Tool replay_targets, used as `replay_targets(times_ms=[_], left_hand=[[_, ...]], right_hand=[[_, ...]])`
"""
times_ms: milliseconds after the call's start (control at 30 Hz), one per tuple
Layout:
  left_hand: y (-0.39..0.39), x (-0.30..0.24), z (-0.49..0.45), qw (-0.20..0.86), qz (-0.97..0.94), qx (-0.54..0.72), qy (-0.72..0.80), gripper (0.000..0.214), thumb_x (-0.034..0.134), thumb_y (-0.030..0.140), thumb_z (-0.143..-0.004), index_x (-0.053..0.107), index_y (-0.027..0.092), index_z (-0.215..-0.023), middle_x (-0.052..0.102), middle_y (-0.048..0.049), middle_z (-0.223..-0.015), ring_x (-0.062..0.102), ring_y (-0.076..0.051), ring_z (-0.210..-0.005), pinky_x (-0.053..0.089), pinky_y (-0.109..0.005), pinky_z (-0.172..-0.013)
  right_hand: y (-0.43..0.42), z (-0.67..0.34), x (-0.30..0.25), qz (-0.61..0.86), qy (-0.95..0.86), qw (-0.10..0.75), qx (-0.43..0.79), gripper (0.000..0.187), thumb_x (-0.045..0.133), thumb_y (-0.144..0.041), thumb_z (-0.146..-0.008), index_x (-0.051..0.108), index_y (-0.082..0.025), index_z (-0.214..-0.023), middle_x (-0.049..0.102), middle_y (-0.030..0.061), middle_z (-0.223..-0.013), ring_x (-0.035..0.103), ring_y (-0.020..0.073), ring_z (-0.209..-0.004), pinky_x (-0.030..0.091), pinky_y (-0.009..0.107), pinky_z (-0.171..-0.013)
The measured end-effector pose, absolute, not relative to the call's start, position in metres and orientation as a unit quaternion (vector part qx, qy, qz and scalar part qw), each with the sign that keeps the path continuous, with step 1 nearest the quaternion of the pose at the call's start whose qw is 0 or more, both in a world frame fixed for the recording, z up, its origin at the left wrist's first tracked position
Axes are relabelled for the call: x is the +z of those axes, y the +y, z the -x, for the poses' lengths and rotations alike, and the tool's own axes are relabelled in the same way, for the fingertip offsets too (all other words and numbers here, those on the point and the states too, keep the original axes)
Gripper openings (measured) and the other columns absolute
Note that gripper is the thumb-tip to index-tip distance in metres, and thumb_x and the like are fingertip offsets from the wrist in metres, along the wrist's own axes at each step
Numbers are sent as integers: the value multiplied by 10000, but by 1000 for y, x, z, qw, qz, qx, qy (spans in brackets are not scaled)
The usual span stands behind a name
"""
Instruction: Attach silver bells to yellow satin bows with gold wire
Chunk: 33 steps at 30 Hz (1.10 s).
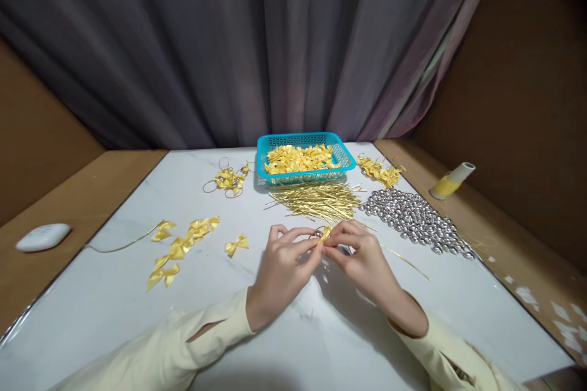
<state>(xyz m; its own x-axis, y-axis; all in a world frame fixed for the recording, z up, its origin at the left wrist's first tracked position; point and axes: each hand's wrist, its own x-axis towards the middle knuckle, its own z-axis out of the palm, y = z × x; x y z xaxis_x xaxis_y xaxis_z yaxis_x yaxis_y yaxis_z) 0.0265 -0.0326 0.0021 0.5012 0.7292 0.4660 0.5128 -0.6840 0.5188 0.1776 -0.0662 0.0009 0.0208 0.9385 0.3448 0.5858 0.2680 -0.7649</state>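
Note:
My left hand point(288, 263) and my right hand point(362, 256) meet over the middle of the table, fingertips pinched together on a small yellow ribbon bow point(324, 234). A silver bell-like bead point(318, 233) shows beside the bow at my left fingertips. Thin gold wire runs near the bow; how it is joined is hidden by my fingers. Just beyond the hands lies a heap of gold twist ties point(318, 200). A single yellow bow point(237, 245) rests left of my left hand, with a row of several more bows point(181, 247) farther left.
A blue basket point(306, 179) of yellow bows stands at the back. Silver beads point(417, 220) spread to the right. Finished-looking bow pieces with wire loops lie in piles at back left point(229, 181) and back right point(380, 171). A ribbon spool point(452, 182) and a white mouse-shaped object point(43, 237) flank the table.

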Motion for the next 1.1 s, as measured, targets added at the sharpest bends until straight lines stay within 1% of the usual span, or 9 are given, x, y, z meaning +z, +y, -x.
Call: replay_targets(times_ms=[233, 367, 600, 767, 900, 1000, 1100], left_hand=[[-34, 3, -27, 149, -864, 343, 337, 180, 505, 163, -822, 676, 213, -796, 719, -21, -828, 629, -187, -852, 308, -354, -756], [-35, 3, -27, 153, -869, 332, 333, 186, 495, 185, -835, 670, 212, -777, 721, -24, -814, 633, -195, -852, 299, -360, -764], [-34, 5, -28, 176, -867, 330, 330, 168, 506, 159, -821, 669, 194, -800, 721, -18, -814, 644, -160, -759, 300, -349, -749], [-33, 7, -27, 185, -856, 346, 337, 162, 519, 159, -809, 673, 192, -775, 723, -13, -798, 642, -148, -703, 313, -337, -733], [-33, 9, -27, 200, -842, 362, 345, 156, 528, 178, -807, 676, 199, -764, 722, -8, -792, 632, -144, -672, 324, -336, -732], [-32, 10, -27, 209, -827, 373, 365, 152, 541, 206, -801, 678, 203, -734, 717, 3, -760, 600, -136, -624, 334, -333, -719], [-30, 10, -27, 224, -813, 372, 387, 154, 548, 237, -798, 676, 206, -718, 714, 7, -751, 572, -140, -625, 344, -331, -710]], right_hand=[[-64, -181, 3, 575, -658, 422, 241, 120, 627, -151, -719, 659, -200, -614, 602, 23, -668, 518, 182, -715, 366, 326, -690], [-63, -184, 2, 571, -664, 415, 249, 133, 626, -153, -719, 648, -191, -594, 602, 23, -669, 528, 180, -715, 370, 321, -687], [-63, -184, -1, 579, -680, 380, 242, 120, 639, -171, -721, 639, -187, -601, 579, 19, -640, 517, 176, -690, 358, 304, -638], [-64, -182, 2, 585, -665, 390, 252, 92, 636, -184, -724, 661, -186, -635, 588, 27, -648, 523, 174, -680, 374, 301, -640], [-64, -185, 4, 581, -646, 410, 278, 90, 656, -253, -711, 677, -184, -657, 579, 32, -635, 514, 168, -636, 386, 296, -614], [-63, -191, 7, 578, -620, 421, 322, 131, 676, -311, -686, 683, -182, -663, 568, 27, -633, 512, 159, -622, 388, 284, -599], [-62, -195, 10, 575, -596, 413, 378, 186, 676, -365, -673, 695, -181, -680, 589, 31, -656, 523, 157, -628, 385, 278, -595]])
